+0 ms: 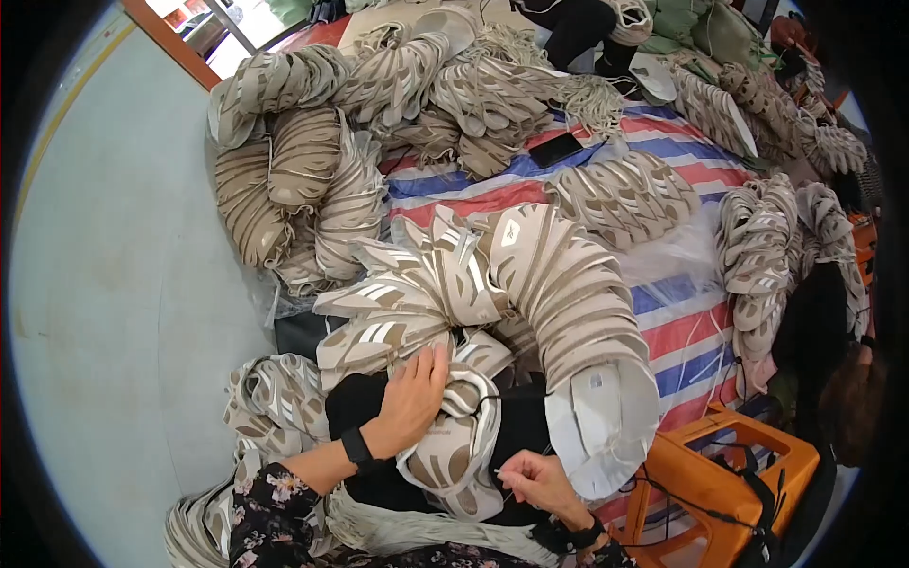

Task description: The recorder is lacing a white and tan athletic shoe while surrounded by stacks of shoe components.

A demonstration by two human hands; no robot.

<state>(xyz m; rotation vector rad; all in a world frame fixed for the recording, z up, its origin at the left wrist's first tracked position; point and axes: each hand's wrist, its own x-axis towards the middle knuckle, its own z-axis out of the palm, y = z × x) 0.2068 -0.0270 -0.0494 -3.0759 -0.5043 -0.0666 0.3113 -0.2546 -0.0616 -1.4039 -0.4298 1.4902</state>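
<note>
A beige and brown shoe upper (443, 457) with pale trim lies across my dark-clothed lap. My left hand (413, 401) rests on its upper left edge, fingers stretched out and lying flat; the thumb is hidden. To the right of the upper, my right hand (542, 487) is closed in a pinch on a small pale end that looks like a shoelace (501, 473). A bundle of pale shoelaces (402, 528) lies over my lap below the upper. Just beyond my hands, a row of nested shoe uppers (559, 284) curves round to the right, its near end white.
More stacked uppers (284, 170) stand at the far left. A striped sheet (696, 355) covers the floor, with a black phone (556, 150) and loose laces (594, 106) on it. An orange stool (757, 483) stands close at right. Another person's leg (573, 33) shows at the top.
</note>
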